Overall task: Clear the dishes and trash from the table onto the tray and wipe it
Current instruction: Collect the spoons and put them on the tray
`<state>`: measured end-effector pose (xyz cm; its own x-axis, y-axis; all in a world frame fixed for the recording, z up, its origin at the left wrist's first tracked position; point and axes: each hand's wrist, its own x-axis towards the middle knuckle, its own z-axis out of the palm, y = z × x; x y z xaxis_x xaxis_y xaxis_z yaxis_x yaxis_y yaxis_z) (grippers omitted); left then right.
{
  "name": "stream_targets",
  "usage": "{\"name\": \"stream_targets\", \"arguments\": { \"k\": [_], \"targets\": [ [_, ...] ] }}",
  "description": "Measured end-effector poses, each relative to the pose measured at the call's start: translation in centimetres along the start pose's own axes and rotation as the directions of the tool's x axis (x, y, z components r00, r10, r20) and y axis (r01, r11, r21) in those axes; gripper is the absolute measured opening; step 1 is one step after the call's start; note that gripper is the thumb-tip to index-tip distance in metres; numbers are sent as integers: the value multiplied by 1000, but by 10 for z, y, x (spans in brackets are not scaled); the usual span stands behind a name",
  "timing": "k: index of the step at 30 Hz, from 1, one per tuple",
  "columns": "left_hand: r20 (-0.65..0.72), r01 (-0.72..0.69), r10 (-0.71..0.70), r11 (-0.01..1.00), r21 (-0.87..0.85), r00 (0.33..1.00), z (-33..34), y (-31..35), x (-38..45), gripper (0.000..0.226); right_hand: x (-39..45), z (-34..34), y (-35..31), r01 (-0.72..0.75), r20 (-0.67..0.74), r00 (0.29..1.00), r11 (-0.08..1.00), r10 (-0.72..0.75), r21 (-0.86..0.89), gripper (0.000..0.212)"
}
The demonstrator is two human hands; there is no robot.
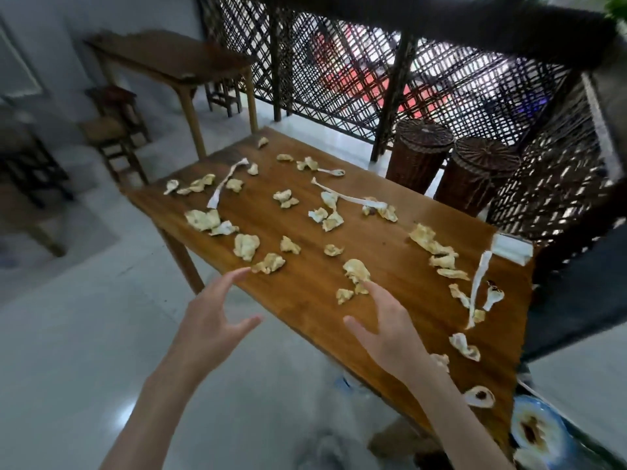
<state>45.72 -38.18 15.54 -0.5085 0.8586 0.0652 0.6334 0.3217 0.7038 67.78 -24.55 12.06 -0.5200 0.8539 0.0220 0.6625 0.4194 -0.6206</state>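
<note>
Closest to me, both bare forearms reach forward from the bottom of the view. The left hand (212, 317) hovers off the table's near-left edge, over the pale floor (68, 351), fingers spread wide and straight, holding nothing; its longest fingertip comes just beside a crumpled scrap (269, 263) at the edge. The right hand (386, 329) is above the wooden table (305, 300), fingers also splayed and empty, the index tip touching or nearly touching a larger crumpled tissue (356, 270).

At the near-right corner a stained plate (534, 432) with a blue rim sits partly cut off by the frame; whether it rests on a tray I cannot tell.

Soiled tissue scraps (246, 245) and twisted paper strips (478, 283) are scattered across the whole tabletop, well apart from one another, with bare wood between them. No writing is readable anywhere.

Beyond the far-right edge stand two wicker baskets (419, 157) against a dark lattice screen (339, 62). To the far left another wooden table (169, 59) and stools (115, 130) leave open floor along the left side.
</note>
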Motion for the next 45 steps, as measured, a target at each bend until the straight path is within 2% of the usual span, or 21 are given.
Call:
{"name": "stream_targets", "arguments": {
  "k": [7, 11, 14, 17, 24, 29, 33, 41, 45],
  "targets": [
    [-48, 22, -20, 999, 32, 999, -29, -69, 81, 70, 96, 56, -44, 41, 59, 998, 998, -38, -39, 68],
    [-101, 2, 1, 999, 34, 995, -45, -104, 157, 65, 171, 83, -69, 61, 71, 996, 998, -60, -8, 68],
    [-90, 32, -26, 998, 55, 996, -57, -126, 211, 59, 225, 101, -90, 93, 68, 993, 996, -94, 15, 69],
    [-52, 57, -53, 995, 85, 997, -74, -150, 264, 60, 279, 122, -113, 60, 66, 996, 998, -61, 24, 68],
    [-71, 76, -70, 993, 89, 995, -95, -189, 367, 58, 375, 158, -141, -7, 106, 994, 1000, 6, 13, 66],
    [-44, 172, -169, 983, 66, 985, -98, -232, 421, 53, 422, 186, -154, -28, 150, 988, 999, 33, -36, 67],
    [-22, 193, -192, 976, 100, 981, -104, -271, 455, 53, 445, 218, -165, -64, 159, 985, 995, 75, -70, 68],
    [111, 138, -173, 953, 268, 979, -119, -359, 533, 52, 503, 292, -209, -206, 92, 972, 973, 215, -104, 66],
    [168, 71, -136, 936, 344, 976, -117, -398, 559, 44, 526, 326, -224, -209, 63, 974, 972, 217, -107, 64]
  ]
}}
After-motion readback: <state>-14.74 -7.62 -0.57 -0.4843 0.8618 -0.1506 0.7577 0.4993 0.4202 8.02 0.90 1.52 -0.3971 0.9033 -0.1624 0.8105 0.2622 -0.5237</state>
